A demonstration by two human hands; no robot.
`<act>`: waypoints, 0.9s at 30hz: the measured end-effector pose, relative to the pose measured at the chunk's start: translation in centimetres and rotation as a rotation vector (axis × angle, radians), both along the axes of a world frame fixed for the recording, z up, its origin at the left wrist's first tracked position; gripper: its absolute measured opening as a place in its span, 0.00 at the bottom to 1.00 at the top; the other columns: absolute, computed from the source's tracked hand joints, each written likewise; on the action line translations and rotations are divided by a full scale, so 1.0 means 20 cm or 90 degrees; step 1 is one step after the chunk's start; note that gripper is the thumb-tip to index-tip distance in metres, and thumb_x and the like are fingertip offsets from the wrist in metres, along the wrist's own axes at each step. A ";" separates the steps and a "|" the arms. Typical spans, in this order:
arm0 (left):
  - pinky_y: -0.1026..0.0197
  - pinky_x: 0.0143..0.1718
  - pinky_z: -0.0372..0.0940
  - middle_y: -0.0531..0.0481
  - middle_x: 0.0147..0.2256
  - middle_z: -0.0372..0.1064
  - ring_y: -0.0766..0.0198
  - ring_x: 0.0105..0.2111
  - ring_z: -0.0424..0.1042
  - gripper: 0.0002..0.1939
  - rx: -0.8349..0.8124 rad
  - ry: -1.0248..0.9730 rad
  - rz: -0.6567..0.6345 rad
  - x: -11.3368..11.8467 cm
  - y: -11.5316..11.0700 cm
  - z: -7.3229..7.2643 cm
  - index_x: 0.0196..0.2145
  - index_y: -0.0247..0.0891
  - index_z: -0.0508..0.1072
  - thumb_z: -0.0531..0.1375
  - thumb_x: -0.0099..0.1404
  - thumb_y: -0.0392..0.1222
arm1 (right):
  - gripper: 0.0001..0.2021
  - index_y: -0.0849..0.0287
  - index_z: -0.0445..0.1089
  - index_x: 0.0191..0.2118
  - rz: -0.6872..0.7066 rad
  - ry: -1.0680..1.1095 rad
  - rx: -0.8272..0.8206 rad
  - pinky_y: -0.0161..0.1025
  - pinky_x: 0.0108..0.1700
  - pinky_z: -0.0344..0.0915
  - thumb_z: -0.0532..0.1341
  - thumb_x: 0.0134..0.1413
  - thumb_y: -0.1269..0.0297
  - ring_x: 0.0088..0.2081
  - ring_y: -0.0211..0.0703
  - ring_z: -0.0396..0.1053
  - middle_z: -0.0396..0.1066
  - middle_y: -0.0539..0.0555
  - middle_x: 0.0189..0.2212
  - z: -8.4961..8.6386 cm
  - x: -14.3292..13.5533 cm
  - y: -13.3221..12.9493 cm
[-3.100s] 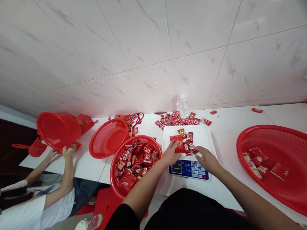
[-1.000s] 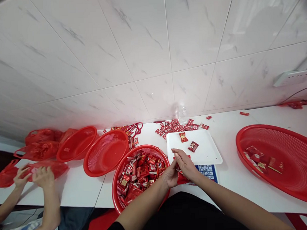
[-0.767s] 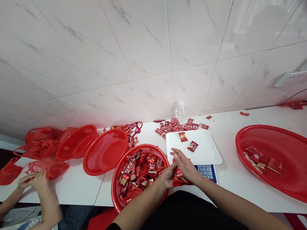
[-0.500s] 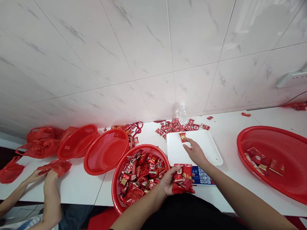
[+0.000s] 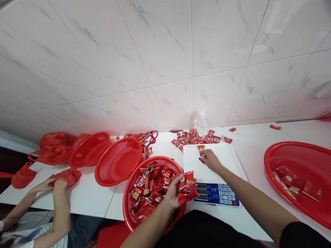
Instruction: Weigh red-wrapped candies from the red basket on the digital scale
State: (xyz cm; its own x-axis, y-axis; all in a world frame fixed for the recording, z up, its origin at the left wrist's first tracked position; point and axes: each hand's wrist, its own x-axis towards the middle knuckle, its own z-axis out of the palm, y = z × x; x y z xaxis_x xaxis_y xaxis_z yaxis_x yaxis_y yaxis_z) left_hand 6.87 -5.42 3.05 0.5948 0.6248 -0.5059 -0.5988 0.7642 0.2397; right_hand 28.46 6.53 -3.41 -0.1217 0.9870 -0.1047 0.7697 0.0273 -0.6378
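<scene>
My left hand [image 5: 174, 192] is wrapped round some red candy packets [image 5: 188, 187], between the full basket and the scale. My right hand [image 5: 209, 159] is over the white scale tray [image 5: 227, 165], its fingers pinched at a small red packet [image 5: 202, 160]. Just behind those fingers a red and gold packet [image 5: 201, 148] lies on the tray. The scale's blue keypad panel [image 5: 215, 194] shows in front of the tray. A red basket [image 5: 125, 199] full of wrapped candies stands to the left of my left hand.
Two red baskets [image 5: 118, 162] [image 5: 89, 151] and red plastic bags [image 5: 55, 150] stand left. A person's hands [image 5: 58, 185] handle a bag there. Small red packets [image 5: 192, 137] and a clear bottle [image 5: 202, 124] lie behind the scale. A large red basket [image 5: 329, 175] is at the right.
My right hand has closed its fingers over the tray. My left hand has shifted left with its packets, uncovering the scale's display. The camera view has shifted slightly.
</scene>
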 end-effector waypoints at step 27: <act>0.48 0.49 0.62 0.41 0.41 0.73 0.53 0.43 0.72 0.20 -0.001 -0.023 0.103 -0.01 0.02 -0.03 0.49 0.34 0.68 0.55 0.61 0.45 | 0.12 0.57 0.66 0.36 -0.197 0.235 -0.022 0.40 0.36 0.65 0.55 0.50 0.55 0.33 0.43 0.70 0.73 0.52 0.31 -0.04 0.07 -0.34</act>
State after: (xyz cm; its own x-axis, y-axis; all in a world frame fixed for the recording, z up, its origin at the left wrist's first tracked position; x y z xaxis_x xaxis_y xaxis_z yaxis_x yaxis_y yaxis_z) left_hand 6.60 -4.98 2.45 0.5044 0.7135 -0.4863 -0.7224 0.6572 0.2148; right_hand 29.88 -0.32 -4.29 0.1423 0.9795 -0.1428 0.4605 -0.1932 -0.8664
